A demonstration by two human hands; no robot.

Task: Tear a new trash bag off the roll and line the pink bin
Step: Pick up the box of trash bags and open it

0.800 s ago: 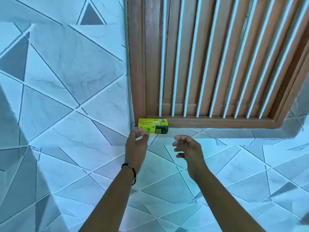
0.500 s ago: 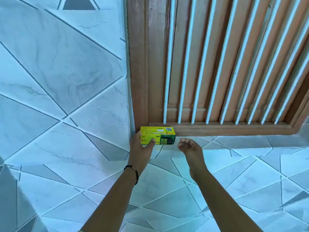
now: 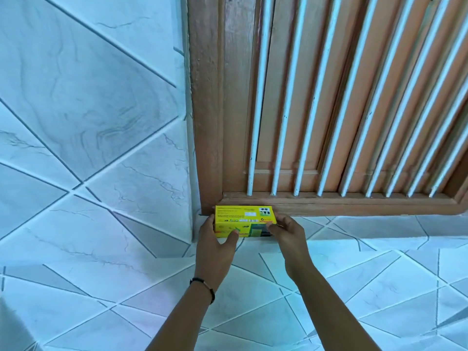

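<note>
A small yellow trash bag box (image 3: 244, 219) with green and black print rests on the tiled ledge, against the bottom left corner of a wooden window frame. My left hand (image 3: 215, 245) grips its left end, thumb across the front face. My right hand (image 3: 287, 235) holds its right end, fingers curled over the dark printed part. Neither a trash bag roll nor the pink bin is in view.
The wooden window frame (image 3: 210, 122) with white vertical bars (image 3: 283, 127) rises right behind the box. A tiled wall (image 3: 88, 97) stands at the left, and the tiled ledge (image 3: 367, 274) spreads to the right and toward me.
Both hands moved forward onto the box: the left hand closed on its left end, then the right hand closed on its right end. The view moved closer.
</note>
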